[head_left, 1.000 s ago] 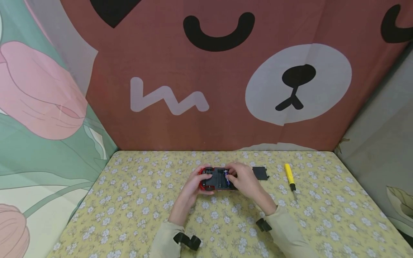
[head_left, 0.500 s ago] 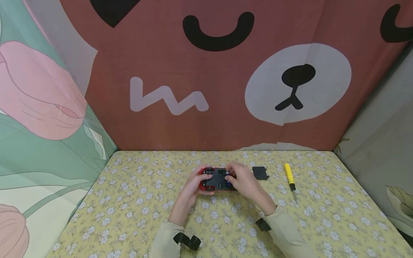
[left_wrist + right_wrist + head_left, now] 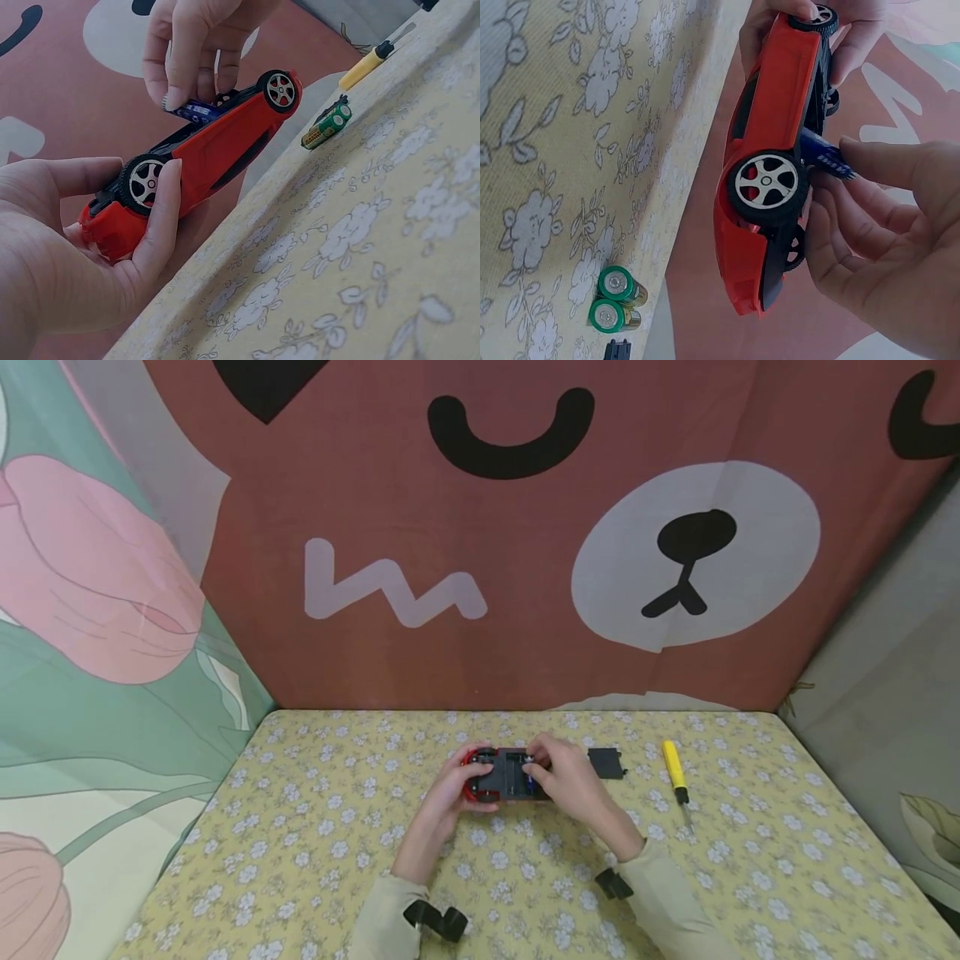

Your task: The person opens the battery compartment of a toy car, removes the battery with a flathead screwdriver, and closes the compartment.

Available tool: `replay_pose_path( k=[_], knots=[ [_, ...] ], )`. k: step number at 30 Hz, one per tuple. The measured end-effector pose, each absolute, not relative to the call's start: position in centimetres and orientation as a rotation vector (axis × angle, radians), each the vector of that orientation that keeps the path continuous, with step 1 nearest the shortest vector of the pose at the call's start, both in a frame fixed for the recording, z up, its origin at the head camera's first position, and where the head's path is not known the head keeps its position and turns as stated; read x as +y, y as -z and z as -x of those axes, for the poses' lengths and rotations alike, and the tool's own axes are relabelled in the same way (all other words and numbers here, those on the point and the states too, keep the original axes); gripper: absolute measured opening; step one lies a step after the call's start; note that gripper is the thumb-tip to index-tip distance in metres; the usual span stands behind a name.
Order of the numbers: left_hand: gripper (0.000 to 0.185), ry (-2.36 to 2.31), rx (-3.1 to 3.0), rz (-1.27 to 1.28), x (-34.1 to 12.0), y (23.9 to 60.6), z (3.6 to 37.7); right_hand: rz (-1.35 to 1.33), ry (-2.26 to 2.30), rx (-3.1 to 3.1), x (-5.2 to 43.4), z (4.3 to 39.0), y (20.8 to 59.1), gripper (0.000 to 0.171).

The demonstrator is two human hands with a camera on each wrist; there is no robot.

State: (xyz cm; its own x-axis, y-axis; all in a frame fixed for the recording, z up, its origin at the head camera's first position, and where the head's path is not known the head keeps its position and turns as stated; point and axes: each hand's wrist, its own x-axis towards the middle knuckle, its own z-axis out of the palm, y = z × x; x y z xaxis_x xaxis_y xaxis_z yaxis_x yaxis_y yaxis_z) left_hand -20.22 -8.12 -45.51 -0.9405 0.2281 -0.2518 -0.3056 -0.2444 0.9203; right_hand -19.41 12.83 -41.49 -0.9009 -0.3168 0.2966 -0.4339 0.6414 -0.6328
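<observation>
A red toy car (image 3: 225, 154) is held upside down above the table, its black underside (image 3: 493, 787) facing up with the battery compartment uncovered. My left hand (image 3: 450, 783) grips one end of it, thumb on the underside and fingers along the side. At the compartment, my right hand (image 3: 567, 777) pinches a blue battery (image 3: 825, 156) between thumb and fingers. The battery is tilted, one end down at the compartment and the other sticking up past the car's side, as the left wrist view also shows.
Two green batteries (image 3: 616, 283) lie side by side on the flowered tablecloth (image 3: 300, 860). Close to them is a black battery cover (image 3: 606, 763). Farther right lies a yellow screwdriver (image 3: 673, 767). Behind the table hangs a bear-print curtain (image 3: 525, 652).
The right fingers have shifted slightly over the compartment, and the blue battery's angle has changed a little. My left hand and the car stay in place.
</observation>
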Motion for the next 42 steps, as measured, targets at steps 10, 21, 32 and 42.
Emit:
replay_pose_path(
  k=[10, 21, 32, 42],
  knots=[
    [0.047, -2.255, 1.673, 0.101, -8.0, 45.5, 20.2, -0.598, -1.14, -2.599, 13.1, 19.4, 41.0, 0.015],
    [0.044, -2.266, 1.661, 0.107, -8.1, 45.6, 20.2, -0.422, -1.097, -2.517, 14.1, 19.7, 40.4, 0.012],
    [0.043, -2.267, 1.66, 0.095, -8.1, 45.6, 20.2, -0.391, -1.206, -2.459, 15.6, 20.1, 40.0, 0.014],
    [0.046, -2.261, 1.658, 0.082, -8.3, 45.7, 20.2, -0.318, -1.349, -2.469, 16.2, 20.0, 39.4, 0.018]
  ],
)
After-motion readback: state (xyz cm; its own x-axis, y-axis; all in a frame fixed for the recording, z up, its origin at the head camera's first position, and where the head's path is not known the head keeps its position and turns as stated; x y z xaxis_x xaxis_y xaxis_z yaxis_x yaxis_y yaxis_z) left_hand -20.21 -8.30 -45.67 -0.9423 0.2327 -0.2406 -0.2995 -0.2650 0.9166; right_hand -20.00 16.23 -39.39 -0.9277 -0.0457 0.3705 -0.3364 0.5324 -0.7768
